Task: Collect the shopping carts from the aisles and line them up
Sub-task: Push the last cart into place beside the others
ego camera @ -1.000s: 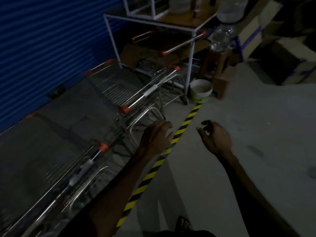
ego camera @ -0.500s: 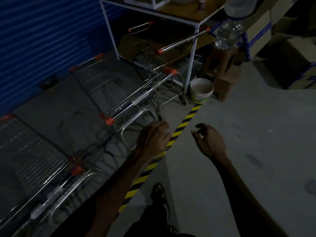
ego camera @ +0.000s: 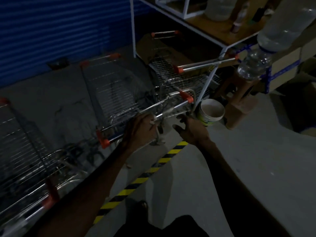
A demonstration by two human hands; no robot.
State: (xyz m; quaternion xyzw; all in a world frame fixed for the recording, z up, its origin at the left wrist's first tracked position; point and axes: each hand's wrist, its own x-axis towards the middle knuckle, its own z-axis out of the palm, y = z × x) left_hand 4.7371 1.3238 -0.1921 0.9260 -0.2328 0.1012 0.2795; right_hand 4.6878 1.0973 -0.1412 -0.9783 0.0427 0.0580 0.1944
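Three wire shopping carts with orange-capped handles stand side by side along the blue shutter. The middle cart (ego camera: 112, 93) has its handle bar (ego camera: 172, 109) running diagonally in front of me. My left hand (ego camera: 142, 130) lies over the lower part of that bar with the fingers curled around it. My right hand (ego camera: 189, 130) hovers just below the bar's upper end, fingers spread and holding nothing. The near cart (ego camera: 22, 151) is at the lower left. The far cart (ego camera: 205, 65) sits partly under a white-framed table.
A white bucket (ego camera: 212, 112) stands on the floor just right of my right hand, by the table leg (ego camera: 210, 77). Yellow-black floor tape (ego camera: 136, 182) runs along the carts. A large water bottle (ego camera: 253, 64) and cardboard boxes (ego camera: 239, 113) crowd the right. A blue shutter (ego camera: 51, 31) lies behind.
I have stepped forward to the middle cart. Both hands moved up from above the tape to its handle, and the left hand closed over the bar.
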